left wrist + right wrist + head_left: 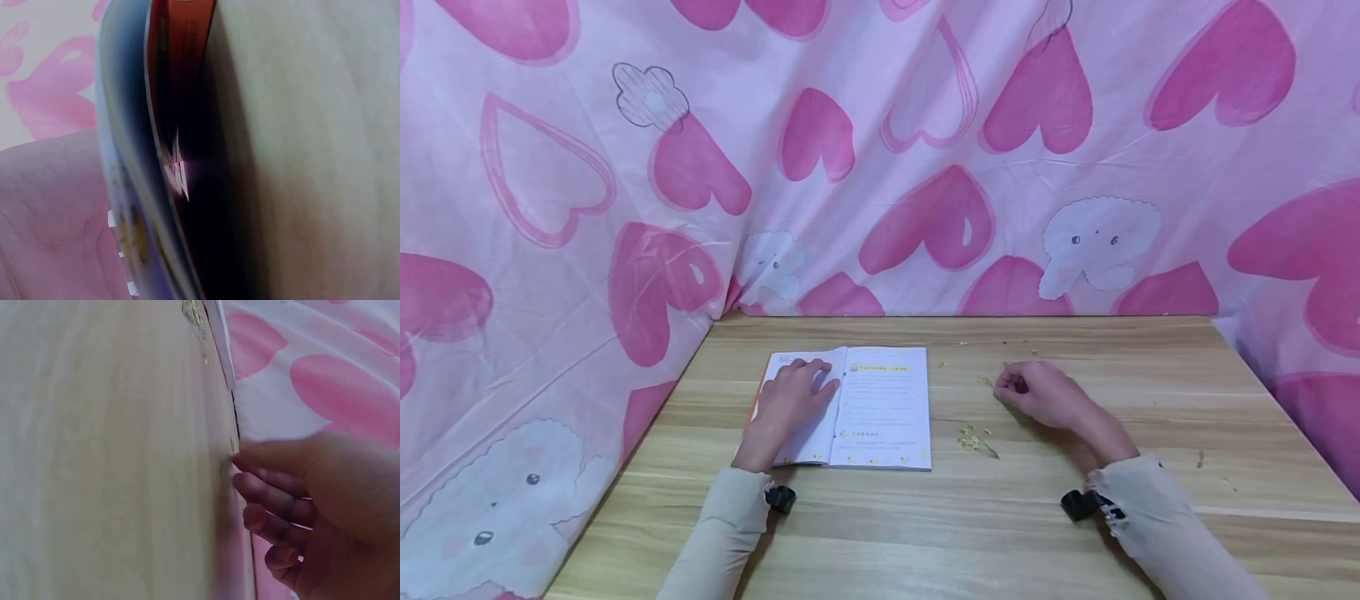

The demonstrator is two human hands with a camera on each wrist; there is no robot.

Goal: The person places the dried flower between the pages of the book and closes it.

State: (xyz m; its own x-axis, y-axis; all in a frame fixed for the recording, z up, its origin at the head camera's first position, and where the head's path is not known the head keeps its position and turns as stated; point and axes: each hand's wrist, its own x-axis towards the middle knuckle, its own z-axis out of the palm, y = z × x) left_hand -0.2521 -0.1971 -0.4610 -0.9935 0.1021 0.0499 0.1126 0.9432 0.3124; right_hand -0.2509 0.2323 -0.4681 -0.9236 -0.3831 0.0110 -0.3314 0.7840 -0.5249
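Observation:
An open book (pixel 887 417) lies on the wooden table, its printed pages facing up. My left hand (pixel 790 408) rests on the left page with the fingers spread and relaxed. In the left wrist view the book's edge (pixel 128 156) stands close to the camera, and most of that hand is hidden. To the right of the book, my right hand (pixel 1041 396) pinches a small dried flower sprig (pixel 987 381) between thumb and forefinger, low over the table. In the right wrist view the other fingers of the right hand (pixel 300 506) are curled in.
A yellowish dried flower cluster (pixel 973 442) lies just right of the book. Small plant bits (pixel 964 343) are scattered toward the back, and a few more crumbs (pixel 1201 458) lie at the right. A pink heart-patterned curtain (pixel 917 167) surrounds the wooden table (pixel 880 533).

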